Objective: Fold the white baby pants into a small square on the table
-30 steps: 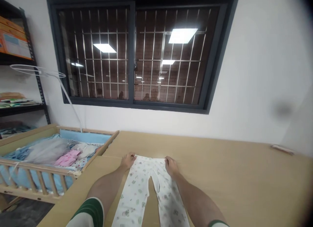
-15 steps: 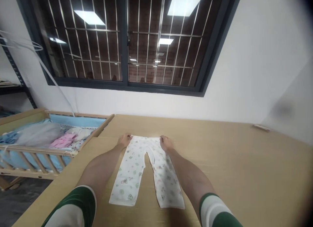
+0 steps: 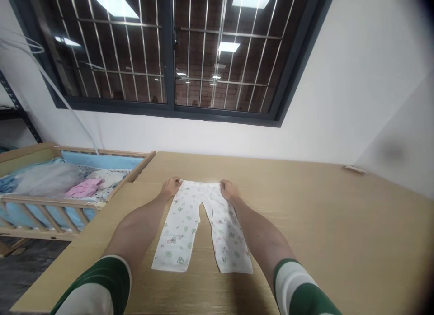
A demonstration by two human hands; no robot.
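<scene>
A small pair of white baby pants (image 3: 183, 229), printed with little green and pink figures, lies spread flat on the wooden tabletop (image 3: 315, 242). The waistband points away from me and the two legs reach toward me, slightly apart. My left hand (image 3: 171, 186) grips the left corner of the waistband, fingers closed on the cloth. At the opposite corner my right hand (image 3: 229, 190) is likewise closed on the waistband. My right forearm lies along the outer edge of the right leg and casts a shadow over it.
On the left stands a wooden crib (image 3: 64, 199) with blue lining, holding a pink cloth (image 3: 83, 188) and pale bedding. A white wall and a barred window (image 3: 224, 57) rise behind the table. A small pale object (image 3: 353, 169) lies at the far right edge.
The view has tilted down slightly, so everything sits a little differently in the picture. Both hands keep their hold on the waistband corners, and the pants lie nearly the same.
</scene>
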